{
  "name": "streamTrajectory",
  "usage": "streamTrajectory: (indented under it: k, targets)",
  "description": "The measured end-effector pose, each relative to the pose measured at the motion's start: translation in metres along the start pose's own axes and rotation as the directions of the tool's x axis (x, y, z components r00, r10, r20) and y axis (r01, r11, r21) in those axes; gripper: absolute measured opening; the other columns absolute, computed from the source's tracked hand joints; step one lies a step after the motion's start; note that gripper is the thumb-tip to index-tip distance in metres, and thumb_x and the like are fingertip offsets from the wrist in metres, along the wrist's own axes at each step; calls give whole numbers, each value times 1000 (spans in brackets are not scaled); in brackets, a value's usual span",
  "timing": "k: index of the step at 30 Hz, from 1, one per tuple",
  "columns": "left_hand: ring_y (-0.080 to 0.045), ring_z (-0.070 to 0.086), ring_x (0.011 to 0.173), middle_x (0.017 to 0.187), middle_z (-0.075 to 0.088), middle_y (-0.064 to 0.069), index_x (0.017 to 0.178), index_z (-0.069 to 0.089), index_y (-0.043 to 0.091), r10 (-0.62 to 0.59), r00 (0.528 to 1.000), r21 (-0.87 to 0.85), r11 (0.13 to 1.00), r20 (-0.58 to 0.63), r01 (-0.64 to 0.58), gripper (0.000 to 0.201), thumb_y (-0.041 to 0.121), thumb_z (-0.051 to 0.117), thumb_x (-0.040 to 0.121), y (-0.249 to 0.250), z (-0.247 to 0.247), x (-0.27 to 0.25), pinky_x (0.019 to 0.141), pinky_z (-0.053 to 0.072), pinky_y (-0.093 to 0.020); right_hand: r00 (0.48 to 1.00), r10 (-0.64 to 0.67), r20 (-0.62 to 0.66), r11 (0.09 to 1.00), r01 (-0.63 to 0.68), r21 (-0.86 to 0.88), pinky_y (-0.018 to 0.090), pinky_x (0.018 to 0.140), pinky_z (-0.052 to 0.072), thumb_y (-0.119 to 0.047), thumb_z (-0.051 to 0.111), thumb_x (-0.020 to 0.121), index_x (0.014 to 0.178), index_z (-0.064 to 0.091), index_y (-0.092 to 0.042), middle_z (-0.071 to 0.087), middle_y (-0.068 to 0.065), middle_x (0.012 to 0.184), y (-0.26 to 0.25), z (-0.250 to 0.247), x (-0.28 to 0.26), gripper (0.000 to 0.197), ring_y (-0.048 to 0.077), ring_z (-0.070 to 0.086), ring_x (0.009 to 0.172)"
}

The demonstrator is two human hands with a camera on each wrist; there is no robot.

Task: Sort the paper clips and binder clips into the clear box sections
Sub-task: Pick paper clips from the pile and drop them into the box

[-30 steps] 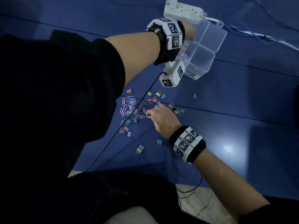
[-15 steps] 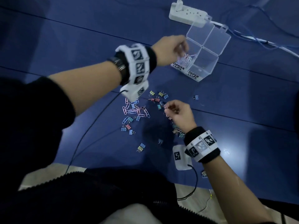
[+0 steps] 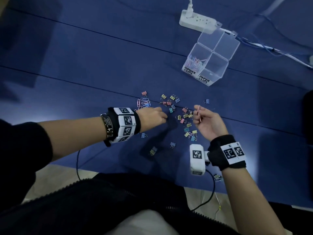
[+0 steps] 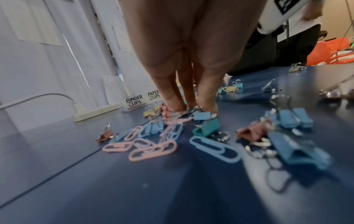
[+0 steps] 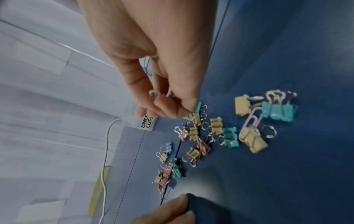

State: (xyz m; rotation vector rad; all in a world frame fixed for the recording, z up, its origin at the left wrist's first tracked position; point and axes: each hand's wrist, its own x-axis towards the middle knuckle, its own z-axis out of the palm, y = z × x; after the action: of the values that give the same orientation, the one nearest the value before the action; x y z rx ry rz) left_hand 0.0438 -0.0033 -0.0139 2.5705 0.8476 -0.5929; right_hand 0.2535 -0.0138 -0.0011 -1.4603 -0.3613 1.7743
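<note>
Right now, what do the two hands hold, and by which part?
The right hand pinches a pink paper clip at its lower end. The left hand touches the floor clips; a hold cannot be told.

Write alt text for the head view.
Two hands sort clips scattered on a blue surface: the left hand reaches into the pile, the right hand pinches a pink paper clip. Beyond, the clear box holds paper clips in its section labelled BINDER CLIPS.

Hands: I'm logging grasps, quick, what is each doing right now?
Left hand: fingertips down on the paper clips on the mat; actual grip cannot be told.
Right hand: pinches a pink paper clip, raised.
</note>
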Motion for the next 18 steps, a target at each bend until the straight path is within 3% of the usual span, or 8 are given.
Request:
streamTrajectory:
  k: [4, 9, 11, 13, 15, 16, 18]
  targets:
    - [-24, 43, 120, 133, 46, -6, 129, 50, 11, -60, 996, -51, 997, -59, 57, 45, -8, 39, 90, 2, 2, -2, 94, 46, -32, 996, 93, 3, 990, -93, 102, 17, 40, 27, -19, 45, 65, 65, 46, -13, 38, -1, 62, 8, 4, -6, 6, 8, 32, 41]
    - [-26, 49, 114, 120, 54, -9, 124, 53, 8, -75, 996, -84, 994, -47, 71, 41, -9, 38, 89, 3, -3, -4, 92, 44, -33, 992, 126, -2, 988, -126, 84, 16, 35, 27, -32, 30, 97, 58, 37, -16, 37, -5, 47, 13, 16, -3, 42, 7, 31, 36]
    - [-28, 50, 113, 119, 55, -11, 124, 52, 8, -58, 998, -102, 993, -37, 54, 41, -8, 38, 88, 1, -5, -2, 90, 43, -34, 997, 69, -18, 998, -68, 14, 14, 36, 30, -29, 28, 99, 63, 42, -14, 43, -3, 55, 10, 19, -5, 41, 6, 37, 39]
    - [-29, 53, 110, 118, 56, -12, 122, 54, 8, -59, 997, -161, 986, -50, 51, 38, -5, 38, 90, -4, -6, 0, 89, 44, -35, 998, -27, -63, 985, 16, -174, 14, 39, 30, -17, 29, 100, 70, 49, -12, 42, -1, 61, 6, 17, -8, 36, 8, 35, 47]
    - [-27, 58, 105, 115, 61, -12, 117, 59, 7, -117, 985, -348, 935, -131, 65, 33, -1, 41, 91, -10, -8, -1, 91, 46, -33, 985, -133, -111, 869, 62, -490, 19, 44, 30, -13, 33, 98, 73, 54, -12, 40, 0, 63, 5, 13, -13, 32, 11, 31, 53]
    - [-24, 59, 100, 111, 63, -10, 113, 62, 7, -177, 966, -471, 879, -187, 70, 29, 1, 45, 91, -13, -9, -2, 92, 46, -29, 975, -185, -125, 739, 55, -671, 22, 52, 33, -15, 39, 97, 74, 57, -10, 44, 0, 65, 5, 11, -16, 29, 11, 36, 57]
    - [-15, 59, 87, 98, 66, -5, 107, 67, 6, -333, 899, -691, 721, -283, 50, 21, 5, 54, 90, -18, -12, -5, 83, 45, -14, 958, -259, -123, 392, -12, -920, 24, 70, 37, -20, 53, 90, 79, 61, -8, 55, 1, 77, 9, 2, -20, 18, 12, 51, 68]
